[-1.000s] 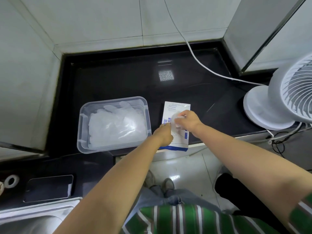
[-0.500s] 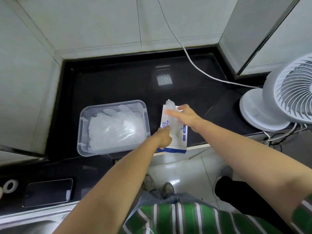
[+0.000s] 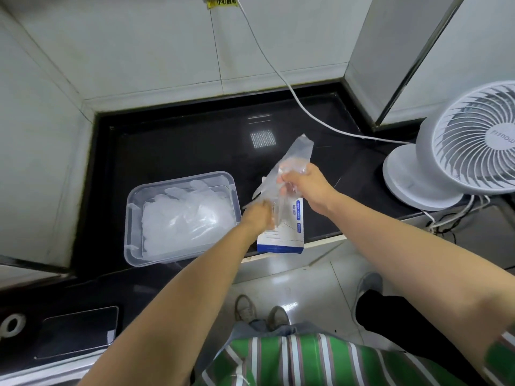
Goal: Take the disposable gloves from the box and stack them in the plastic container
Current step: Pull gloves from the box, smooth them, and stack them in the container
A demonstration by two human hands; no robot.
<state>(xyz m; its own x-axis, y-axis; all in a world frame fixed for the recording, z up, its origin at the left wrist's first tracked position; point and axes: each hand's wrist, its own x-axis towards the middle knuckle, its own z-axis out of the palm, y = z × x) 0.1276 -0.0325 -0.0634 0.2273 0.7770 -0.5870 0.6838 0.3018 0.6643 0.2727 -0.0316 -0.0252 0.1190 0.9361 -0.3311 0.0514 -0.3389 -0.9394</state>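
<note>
A clear disposable glove (image 3: pixel 295 157) hangs in the air above the white and blue glove box (image 3: pixel 284 232), which lies flat at the counter's front edge. My right hand (image 3: pixel 306 188) pinches the glove near its middle, its cuff sticking up and away. My left hand (image 3: pixel 257 217) holds the glove's lower end, just over the box's left side. To the left stands the clear plastic container (image 3: pixel 133 218) with a pile of several clear gloves (image 3: pixel 184 215) inside.
A white desk fan (image 3: pixel 457 151) stands at the right on the black counter (image 3: pixel 181 146), its white cable (image 3: pixel 278 73) running up the tiled wall. A phone (image 3: pixel 78 332) and a tape roll (image 3: pixel 11 325) lie near left, by a sink edge.
My right hand has pulled a glove up out of the box and lifted it higher. My left hand has shifted from pressing the box to holding the glove's lower end.
</note>
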